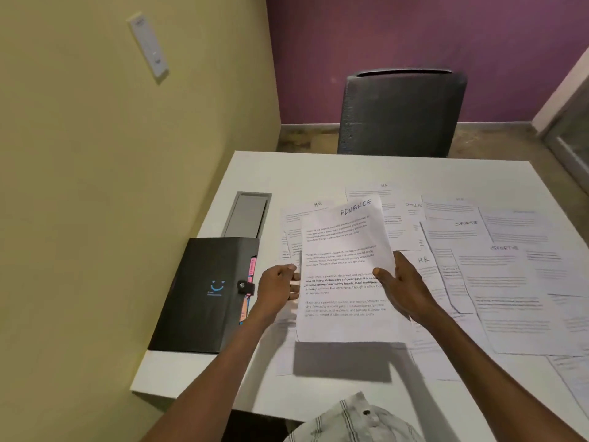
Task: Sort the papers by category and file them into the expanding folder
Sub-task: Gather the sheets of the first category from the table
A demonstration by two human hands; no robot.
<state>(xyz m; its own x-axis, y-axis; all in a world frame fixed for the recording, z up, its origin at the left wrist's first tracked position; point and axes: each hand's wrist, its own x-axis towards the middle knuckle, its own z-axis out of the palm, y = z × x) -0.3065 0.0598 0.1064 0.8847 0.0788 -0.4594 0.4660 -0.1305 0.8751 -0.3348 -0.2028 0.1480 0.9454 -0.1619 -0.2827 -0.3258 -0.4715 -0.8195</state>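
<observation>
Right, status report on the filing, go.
Both hands, left hand and right hand, hold the FINANCE sheet above the table. Folder shut, strap fastened. HR and SPORTS sheets unsorted. Nothing blocking the folder.

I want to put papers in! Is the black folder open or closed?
Closed. The black folder lies flat on the table with its flap down and the strap fastened across its edge.

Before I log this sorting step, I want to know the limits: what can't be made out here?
Head view only:
- FINANCE sheet, held up by the left hand and right hand: hides the papers beneath; how many sheets are held is unclear.
- Expanding folder: shut, so its pockets are hidden; tab labels too small.
- Papers on the table: body text blurred; right ones cut off by the frame edge.
</observation>
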